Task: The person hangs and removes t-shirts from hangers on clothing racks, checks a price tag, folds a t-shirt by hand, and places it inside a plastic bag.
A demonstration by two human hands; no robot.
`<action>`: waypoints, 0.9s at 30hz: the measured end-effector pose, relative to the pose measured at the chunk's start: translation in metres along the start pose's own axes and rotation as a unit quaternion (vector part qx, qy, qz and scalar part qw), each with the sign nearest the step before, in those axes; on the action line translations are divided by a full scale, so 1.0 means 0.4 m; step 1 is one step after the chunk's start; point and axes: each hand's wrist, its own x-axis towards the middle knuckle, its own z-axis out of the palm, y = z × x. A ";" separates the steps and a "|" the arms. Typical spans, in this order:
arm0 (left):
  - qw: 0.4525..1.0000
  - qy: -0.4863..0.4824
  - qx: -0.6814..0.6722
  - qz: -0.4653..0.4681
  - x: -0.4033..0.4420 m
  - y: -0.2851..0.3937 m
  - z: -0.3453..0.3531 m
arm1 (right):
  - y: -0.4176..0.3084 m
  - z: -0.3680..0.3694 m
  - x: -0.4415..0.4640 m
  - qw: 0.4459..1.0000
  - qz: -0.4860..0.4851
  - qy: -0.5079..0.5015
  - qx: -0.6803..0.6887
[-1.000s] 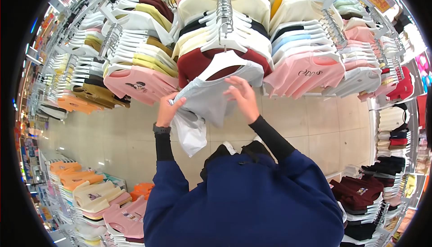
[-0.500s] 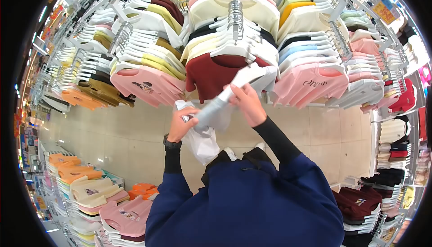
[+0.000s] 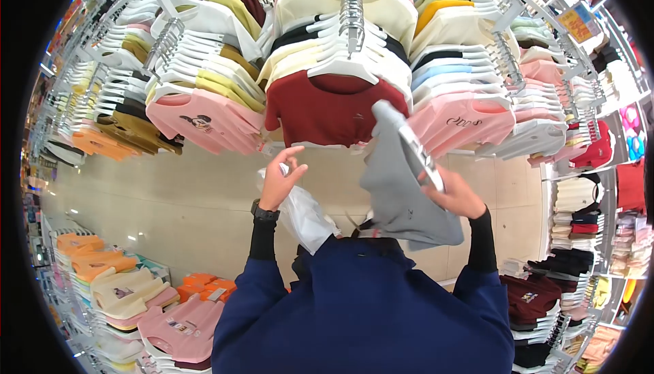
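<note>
Pale, shiny floor tiles (image 3: pixel 197 197) stretch between rows of hung clothes (image 3: pixel 211 122) in a bright shop. Over them, the right hand (image 3: pixel 456 195) grips a grey shirt (image 3: pixel 402 190) by its tilted hanger (image 3: pixel 424 154). The left hand (image 3: pixel 279 182), fingers half curled, is at a white bag (image 3: pixel 305 216); whether gripping it, I cannot tell.

Shirt (image 3: pixel 409 197) right of bag (image 3: pixel 305 219), before rack (image 3: pixel 351 43).
</note>
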 end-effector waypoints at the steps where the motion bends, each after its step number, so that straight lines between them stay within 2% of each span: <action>1: 0.999 0.000 0.028 0.024 0.006 0.012 0.017 | -0.003 -0.003 -0.013 0.997 -0.033 -0.006 -0.063; 2: 0.997 0.000 0.057 0.048 0.011 0.021 0.035 | -0.009 -0.008 -0.025 0.990 -0.065 -0.013 -0.125; 5: 0.980 0.013 0.137 0.145 0.034 0.033 0.090 | -0.039 -0.015 -0.005 0.990 -0.082 0.005 -0.116; 8: 0.994 -0.067 0.017 0.080 0.050 0.021 0.095 | -0.035 -0.020 0.049 0.988 -0.124 0.029 -0.088; 9: 0.992 -0.073 0.070 0.080 0.054 0.009 0.083 | -0.034 -0.028 0.076 0.988 -0.123 0.031 -0.084; 10: 0.996 -0.049 0.051 0.060 0.057 -0.017 0.071 | -0.030 -0.036 0.108 0.989 -0.123 0.032 -0.081; 12: 1.000 0.000 0.013 0.021 0.059 -0.066 0.048 | -0.009 -0.037 0.195 0.972 -0.187 0.104 -0.098; 13: 1.000 0.026 0.003 0.003 0.058 -0.065 0.040 | -0.031 -0.036 0.234 0.967 -0.179 0.140 -0.114; 16: 0.996 0.078 0.028 -0.029 0.062 -0.105 -0.007 | -0.072 -0.020 0.354 0.964 -0.173 0.165 -0.120; 19: 0.981 0.188 -0.039 0.000 0.060 -0.080 -0.003 | -0.096 0.013 0.449 0.957 -0.214 0.179 -0.075; 22: 0.964 0.250 -0.086 0.008 0.064 -0.064 -0.009 | -0.107 0.019 0.512 0.966 -0.180 0.164 -0.085; 25: 0.972 0.232 -0.031 -0.012 0.074 -0.107 -0.033 | -0.066 0.031 0.572 0.970 -0.155 0.160 -0.100; 27: 0.970 0.238 -0.044 -0.008 0.079 -0.130 -0.031 | -0.061 0.036 0.582 0.974 -0.141 0.157 -0.087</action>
